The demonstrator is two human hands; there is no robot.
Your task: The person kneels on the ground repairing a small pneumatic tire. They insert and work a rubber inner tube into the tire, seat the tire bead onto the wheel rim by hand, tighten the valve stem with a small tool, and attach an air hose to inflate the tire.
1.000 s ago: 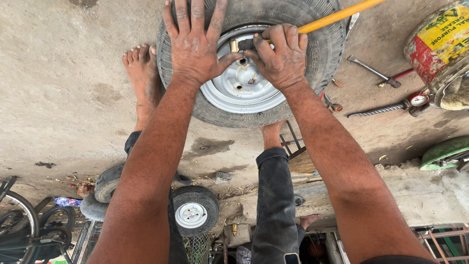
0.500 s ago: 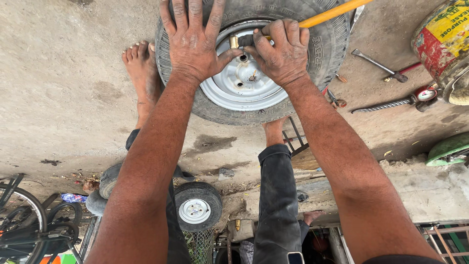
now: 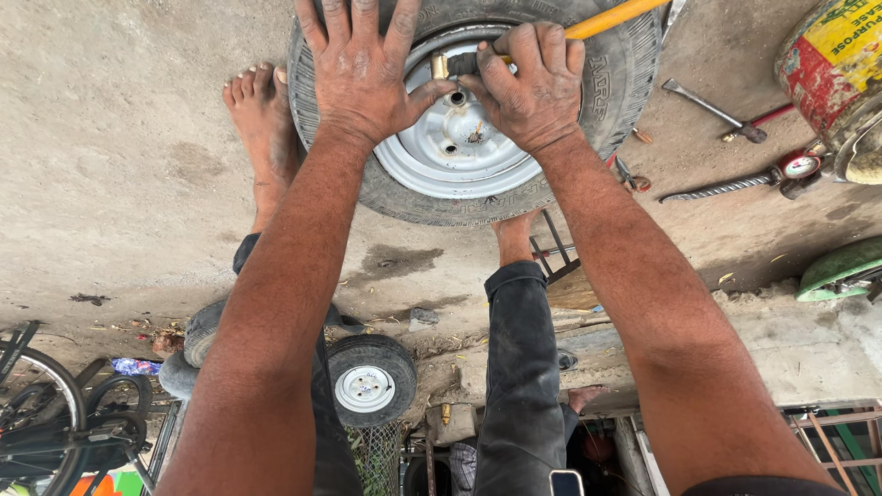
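Your left hand lies flat and released on the tyre, which rests on the floor. Your right hand grips the brass-tipped valve stem at the rim; valve work looks unfinished.

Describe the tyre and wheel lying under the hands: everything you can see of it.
The wheel lies flat on the concrete floor: a worn black rubber tyre with side ribs around a pale grey steel rim with a centre hole and bolt holes. The left hand lies spread on the tyre and rim. The right hand grips a brass-tipped black fitting on a yellow hose over the rim.
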